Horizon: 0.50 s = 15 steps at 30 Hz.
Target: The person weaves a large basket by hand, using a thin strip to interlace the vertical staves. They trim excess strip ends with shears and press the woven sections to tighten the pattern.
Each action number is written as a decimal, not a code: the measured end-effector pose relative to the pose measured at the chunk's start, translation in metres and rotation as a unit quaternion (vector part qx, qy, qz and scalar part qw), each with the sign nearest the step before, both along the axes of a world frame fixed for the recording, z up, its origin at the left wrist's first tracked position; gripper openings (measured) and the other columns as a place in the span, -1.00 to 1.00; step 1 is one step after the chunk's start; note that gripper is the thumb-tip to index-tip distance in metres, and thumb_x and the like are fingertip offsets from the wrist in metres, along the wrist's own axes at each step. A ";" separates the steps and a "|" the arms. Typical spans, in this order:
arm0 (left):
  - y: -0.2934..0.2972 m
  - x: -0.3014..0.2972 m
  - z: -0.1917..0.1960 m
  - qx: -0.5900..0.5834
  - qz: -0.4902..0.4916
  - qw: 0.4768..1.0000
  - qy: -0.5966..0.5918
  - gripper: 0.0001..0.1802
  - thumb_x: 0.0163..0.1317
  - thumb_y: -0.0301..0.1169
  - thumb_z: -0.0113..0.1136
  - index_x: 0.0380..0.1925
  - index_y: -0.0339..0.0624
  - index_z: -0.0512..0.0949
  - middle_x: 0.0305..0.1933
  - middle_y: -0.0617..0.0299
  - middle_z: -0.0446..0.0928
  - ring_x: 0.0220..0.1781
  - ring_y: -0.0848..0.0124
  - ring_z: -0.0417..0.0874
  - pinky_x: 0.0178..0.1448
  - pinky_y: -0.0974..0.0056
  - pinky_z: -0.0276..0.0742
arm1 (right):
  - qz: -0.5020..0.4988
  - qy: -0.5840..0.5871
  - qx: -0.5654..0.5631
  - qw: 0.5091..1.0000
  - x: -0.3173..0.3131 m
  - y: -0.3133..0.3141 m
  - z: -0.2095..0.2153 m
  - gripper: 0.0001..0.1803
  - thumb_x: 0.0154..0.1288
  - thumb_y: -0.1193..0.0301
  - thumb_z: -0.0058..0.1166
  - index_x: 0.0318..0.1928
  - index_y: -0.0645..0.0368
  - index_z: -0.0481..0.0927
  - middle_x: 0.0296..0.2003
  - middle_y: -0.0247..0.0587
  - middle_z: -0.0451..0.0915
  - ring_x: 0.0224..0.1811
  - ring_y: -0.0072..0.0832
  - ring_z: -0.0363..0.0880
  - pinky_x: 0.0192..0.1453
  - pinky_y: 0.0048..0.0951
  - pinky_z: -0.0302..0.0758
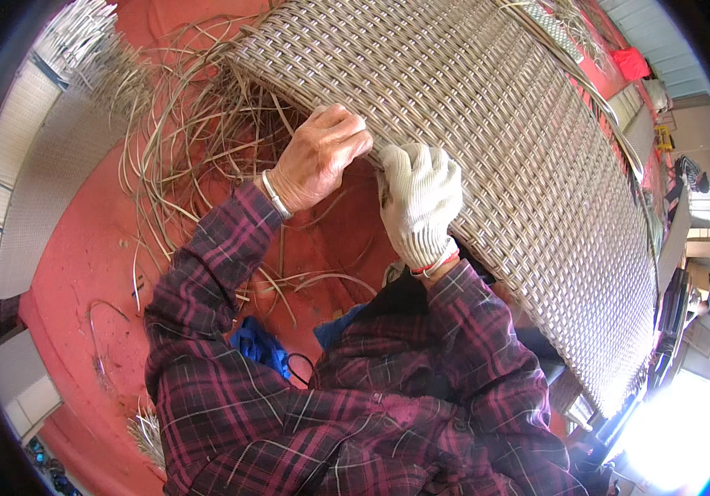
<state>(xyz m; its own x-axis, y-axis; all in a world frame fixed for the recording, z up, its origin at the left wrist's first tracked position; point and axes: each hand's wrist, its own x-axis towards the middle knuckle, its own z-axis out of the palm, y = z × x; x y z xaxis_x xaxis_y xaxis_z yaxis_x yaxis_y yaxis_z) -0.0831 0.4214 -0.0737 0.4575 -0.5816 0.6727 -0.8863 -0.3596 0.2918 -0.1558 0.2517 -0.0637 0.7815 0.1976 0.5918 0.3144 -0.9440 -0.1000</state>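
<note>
A large woven panel [454, 99] of grey-brown synthetic rattan slants across the view from upper middle to lower right. At its near edge, my bare left hand [322, 153] is closed in a pinch, knuckles up. What its fingertips grip is hidden; a white band circles the wrist. Just to the right, my right hand [421, 194] wears a white knitted glove and is closed with curled fingers against the same edge. Whatever lies inside that grip cannot be made out. The two hands are close together, with a small gap between them.
Loose rattan strands [190, 140] tangle on the red floor covering [82, 273] beyond my left arm. A bundle of cut strips [78, 41] and stacked woven pieces [49, 182] stand at the far left. Blue cloth [260, 345] lies by my lap. Bright light glares at lower right.
</note>
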 end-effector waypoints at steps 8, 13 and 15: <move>0.000 -0.002 -0.003 0.006 -0.010 1.000 0.015 -0.90 0.00 -0.63 0.16 -0.48 -0.23 0.47 -0.34 0.17 0.43 -0.22 0.17 0.50 -0.07 0.13 0.48 | 0.002 0.023 -0.004 1.000 0.000 0.001 0.000 -0.83 0.04 0.45 0.15 -0.31 -0.01 0.50 -0.37 -0.31 0.45 -0.24 -0.24 0.46 -0.13 -0.17 0.35; 0.006 -0.011 -0.011 -0.024 0.027 0.999 0.011 -0.89 0.11 -0.56 0.22 -0.32 -0.22 0.58 -0.19 0.20 0.55 -0.02 0.20 0.59 0.12 0.13 0.52 | 0.022 0.031 0.014 0.999 -0.003 0.000 0.008 -0.84 0.09 0.49 0.12 -0.29 -0.03 0.50 -0.35 -0.32 0.47 -0.25 -0.23 0.46 -0.15 -0.16 0.36; 0.014 -0.014 -0.017 -0.058 0.059 0.996 0.021 -0.82 0.10 -0.58 0.28 -0.26 -0.22 0.59 -0.12 0.16 0.58 0.03 0.16 0.59 0.16 0.12 0.53 | 0.015 0.050 0.011 0.999 -0.002 0.000 0.011 -0.77 0.08 0.49 0.16 -0.22 -0.04 0.52 -0.30 -0.33 0.51 -0.22 -0.20 0.48 -0.13 -0.16 0.39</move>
<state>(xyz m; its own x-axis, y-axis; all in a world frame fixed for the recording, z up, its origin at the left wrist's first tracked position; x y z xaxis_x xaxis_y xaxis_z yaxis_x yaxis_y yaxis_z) -0.0966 0.4350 -0.0909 0.5470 -0.4413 0.7113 -0.8261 -0.4222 0.3733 -0.1579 0.2520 -0.0528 0.8308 0.2087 0.5160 0.3293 -0.9317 -0.1535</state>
